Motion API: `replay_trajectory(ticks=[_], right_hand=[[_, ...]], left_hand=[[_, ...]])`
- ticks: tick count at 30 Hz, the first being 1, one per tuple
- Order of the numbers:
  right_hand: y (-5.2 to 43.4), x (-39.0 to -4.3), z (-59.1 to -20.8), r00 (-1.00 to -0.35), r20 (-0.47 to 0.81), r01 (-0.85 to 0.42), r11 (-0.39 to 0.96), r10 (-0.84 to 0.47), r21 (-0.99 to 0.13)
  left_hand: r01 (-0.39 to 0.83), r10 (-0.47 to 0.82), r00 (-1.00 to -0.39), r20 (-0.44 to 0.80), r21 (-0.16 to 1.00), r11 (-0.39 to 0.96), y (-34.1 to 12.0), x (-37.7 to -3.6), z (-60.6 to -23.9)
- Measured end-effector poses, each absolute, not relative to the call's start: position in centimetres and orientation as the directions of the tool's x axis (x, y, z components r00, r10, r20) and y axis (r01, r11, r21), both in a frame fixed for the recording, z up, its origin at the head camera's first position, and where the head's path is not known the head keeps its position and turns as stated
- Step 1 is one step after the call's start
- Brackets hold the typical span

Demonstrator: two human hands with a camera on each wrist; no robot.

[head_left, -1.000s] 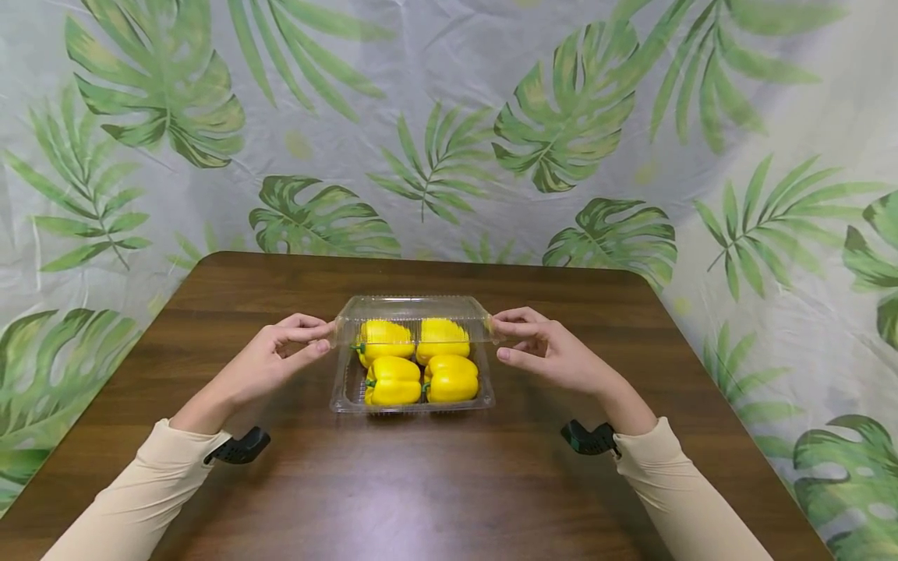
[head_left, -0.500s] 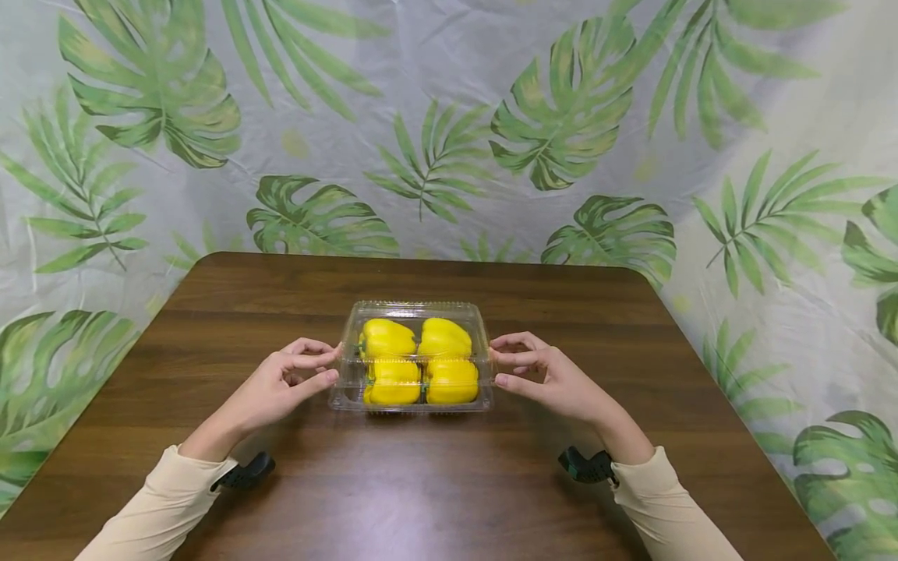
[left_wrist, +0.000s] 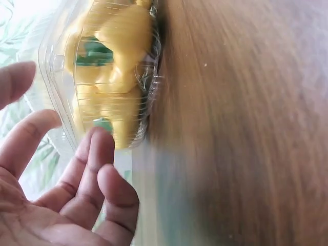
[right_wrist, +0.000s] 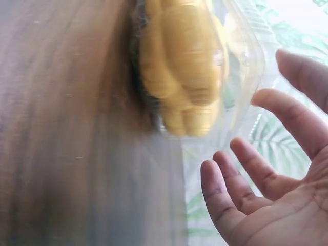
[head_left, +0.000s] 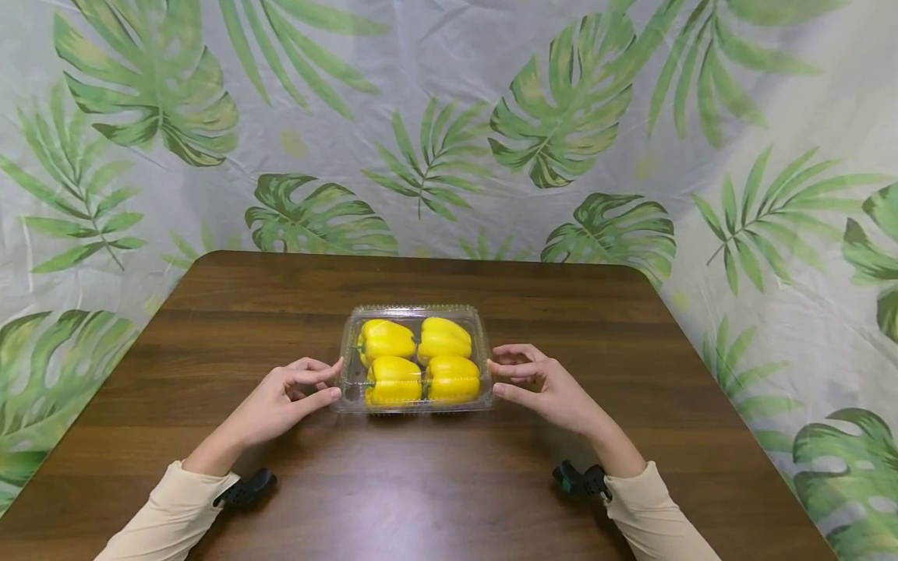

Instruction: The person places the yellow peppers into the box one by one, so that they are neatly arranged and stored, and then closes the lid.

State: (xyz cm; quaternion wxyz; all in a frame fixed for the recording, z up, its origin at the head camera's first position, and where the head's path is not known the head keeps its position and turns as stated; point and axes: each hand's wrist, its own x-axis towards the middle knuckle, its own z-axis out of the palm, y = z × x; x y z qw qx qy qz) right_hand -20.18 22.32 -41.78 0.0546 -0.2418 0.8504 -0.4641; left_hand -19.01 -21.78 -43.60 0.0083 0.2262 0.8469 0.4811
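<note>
A clear plastic clamshell box (head_left: 414, 407) lies on the table with several yellow bell peppers (head_left: 394, 379) inside. Its transparent lid (head_left: 414, 312) is down over the peppers; whether the front rim is latched I cannot tell. My left hand (head_left: 284, 401) is at the box's left side, its fingertips at the lid edge. On the opposite side my right hand (head_left: 554, 389) mirrors it, index finger and thumb at the lid edge. In the left wrist view the index fingertip meets the clear rim, with the other fingers loosely bent. The right wrist view shows spread, relaxed fingers beside the plastic.
The brown wooden table (head_left: 421, 483) extends all around the box. Behind it hangs a pale cloth (head_left: 449, 78) printed with green leaves. A dark wrist camera (head_left: 247, 489) sits at the left cuff, another wrist camera (head_left: 581, 478) at the right.
The raised lid has come forward and down over the peppers. Both hands have moved down towards me along the box's sides with it. The base and peppers have stayed in place.
</note>
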Motion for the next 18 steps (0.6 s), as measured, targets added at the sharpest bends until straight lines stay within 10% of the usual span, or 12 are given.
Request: replay_trajectory(ticks=[18], right_hand=[[21.4,-19.7,-43.6,-0.864,0.048,-0.252,0.348,-0.502,-0.903]], left_hand=[[0.155,0.326,-0.942,0.079,0.964,0.215,-20.3,-17.9,-44.6]])
